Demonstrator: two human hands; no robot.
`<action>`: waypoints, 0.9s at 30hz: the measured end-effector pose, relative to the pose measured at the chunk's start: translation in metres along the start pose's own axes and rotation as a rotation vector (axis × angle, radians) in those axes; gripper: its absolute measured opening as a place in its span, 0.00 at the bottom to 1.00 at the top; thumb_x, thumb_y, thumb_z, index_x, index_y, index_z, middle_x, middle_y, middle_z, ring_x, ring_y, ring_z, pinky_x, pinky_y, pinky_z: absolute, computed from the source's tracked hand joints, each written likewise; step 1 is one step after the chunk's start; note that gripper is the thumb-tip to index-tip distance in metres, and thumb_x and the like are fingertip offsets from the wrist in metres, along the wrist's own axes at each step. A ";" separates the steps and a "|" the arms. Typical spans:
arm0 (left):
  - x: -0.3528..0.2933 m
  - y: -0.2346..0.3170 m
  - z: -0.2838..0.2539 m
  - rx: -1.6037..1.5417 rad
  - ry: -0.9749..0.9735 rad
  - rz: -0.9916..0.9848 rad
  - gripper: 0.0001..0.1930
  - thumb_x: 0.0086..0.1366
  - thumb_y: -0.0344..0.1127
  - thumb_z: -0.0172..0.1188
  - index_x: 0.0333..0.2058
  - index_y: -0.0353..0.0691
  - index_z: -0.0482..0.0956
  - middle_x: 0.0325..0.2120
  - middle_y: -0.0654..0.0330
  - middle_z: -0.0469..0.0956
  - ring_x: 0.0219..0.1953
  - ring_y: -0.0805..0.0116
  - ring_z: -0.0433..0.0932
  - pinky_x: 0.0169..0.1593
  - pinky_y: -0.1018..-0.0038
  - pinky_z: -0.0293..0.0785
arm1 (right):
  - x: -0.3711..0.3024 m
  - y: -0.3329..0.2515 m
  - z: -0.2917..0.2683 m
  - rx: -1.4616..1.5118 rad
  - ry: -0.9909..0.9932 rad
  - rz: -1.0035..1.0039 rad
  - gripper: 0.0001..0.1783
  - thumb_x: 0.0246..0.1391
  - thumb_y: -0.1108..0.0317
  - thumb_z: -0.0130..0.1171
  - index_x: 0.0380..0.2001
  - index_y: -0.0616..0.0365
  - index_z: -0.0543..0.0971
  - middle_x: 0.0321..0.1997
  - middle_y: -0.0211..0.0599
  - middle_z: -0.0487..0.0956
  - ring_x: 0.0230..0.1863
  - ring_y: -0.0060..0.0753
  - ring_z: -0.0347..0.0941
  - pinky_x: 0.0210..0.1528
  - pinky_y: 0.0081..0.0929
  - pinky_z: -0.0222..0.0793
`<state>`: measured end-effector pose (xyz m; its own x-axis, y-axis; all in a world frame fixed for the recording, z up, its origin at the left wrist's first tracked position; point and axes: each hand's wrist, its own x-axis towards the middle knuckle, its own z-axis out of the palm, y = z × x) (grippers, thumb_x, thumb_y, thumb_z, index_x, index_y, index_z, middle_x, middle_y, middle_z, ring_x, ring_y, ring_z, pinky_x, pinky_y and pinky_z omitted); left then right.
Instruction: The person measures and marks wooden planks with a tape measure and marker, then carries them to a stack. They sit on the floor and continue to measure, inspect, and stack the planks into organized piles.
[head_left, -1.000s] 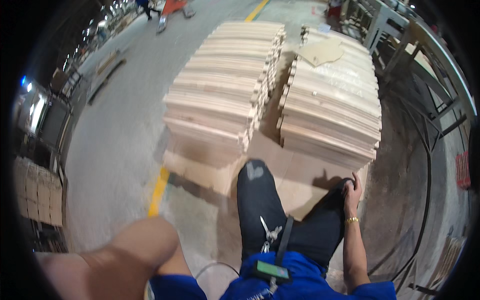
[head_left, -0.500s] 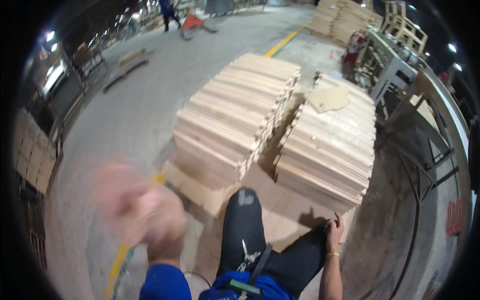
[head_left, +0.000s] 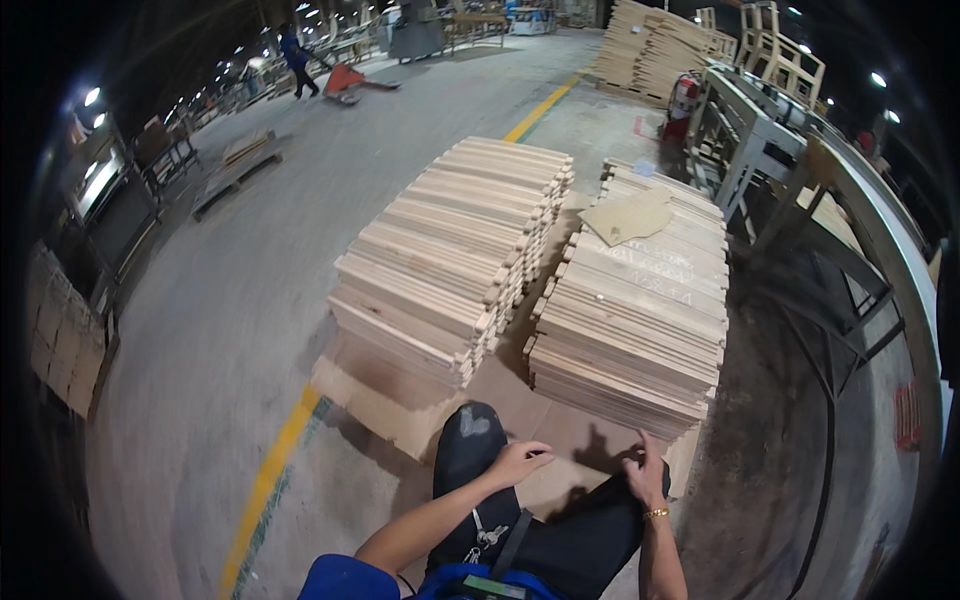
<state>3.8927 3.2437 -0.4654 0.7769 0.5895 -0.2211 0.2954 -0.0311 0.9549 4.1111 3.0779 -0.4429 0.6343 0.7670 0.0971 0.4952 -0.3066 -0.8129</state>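
My left hand point(head_left: 518, 465) hovers over my left thigh near the knee, fingers stretched forward and slightly bent, with nothing seen in it. My right hand point(head_left: 648, 468), a gold bracelet at its wrist, is by my right knee. Its index finger points up toward the near edge of the right stack of wooden slats point(head_left: 625, 345); contact cannot be made out. Beside that stack, across a narrow gap, stands the left stack of wooden slats point(head_left: 430, 245). An irregular tan sheet piece point(head_left: 628, 217) lies on the right stack, near chalk marks. Both stacks rest on a flat brown board point(head_left: 380, 405).
A metal-framed bench point(head_left: 830, 250) runs along the right. A yellow floor line point(head_left: 268, 465) passes at left. Farther off are a low pallet point(head_left: 235, 172), a person pulling an orange pallet jack point(head_left: 345, 78), a fire extinguisher point(head_left: 683, 100) and tall piled wood point(head_left: 650, 50).
My left hand has swung from the left, where it was blurred, in over my left thigh. My right hand stays by the knee. The view has shifted, and the distant person has moved.
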 end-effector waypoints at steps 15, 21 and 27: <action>-0.018 0.022 -0.106 -0.945 0.011 -0.055 0.06 0.65 0.36 0.53 0.34 0.40 0.70 0.28 0.61 0.71 0.27 0.75 0.72 0.29 0.79 0.69 | -0.011 -0.045 -0.002 -0.316 -0.473 -0.114 0.09 0.47 0.66 0.53 0.31 0.57 0.79 0.31 0.45 0.77 0.35 0.50 0.74 0.37 0.40 0.70; 0.080 0.089 -0.117 -0.893 0.142 0.175 0.09 0.65 0.38 0.53 0.39 0.39 0.72 0.31 0.60 0.74 0.31 0.70 0.74 0.35 0.75 0.70 | 0.068 -0.070 -0.041 -0.191 -0.065 -0.026 0.08 0.45 0.69 0.54 0.27 0.61 0.79 0.25 0.51 0.76 0.29 0.53 0.74 0.32 0.38 0.69; 0.278 0.174 -0.065 0.371 0.420 0.470 0.15 0.56 0.40 0.61 0.37 0.35 0.76 0.43 0.50 0.71 0.49 0.50 0.68 0.53 0.59 0.63 | 0.297 -0.088 -0.092 -0.501 0.351 -0.232 0.09 0.46 0.66 0.54 0.26 0.58 0.81 0.27 0.48 0.77 0.31 0.51 0.74 0.33 0.40 0.69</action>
<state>4.1241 3.4549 -0.3478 0.6114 0.7041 0.3612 0.2097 -0.5842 0.7840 4.3105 3.2807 -0.2901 0.5920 0.6413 0.4882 0.8053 -0.4462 -0.3904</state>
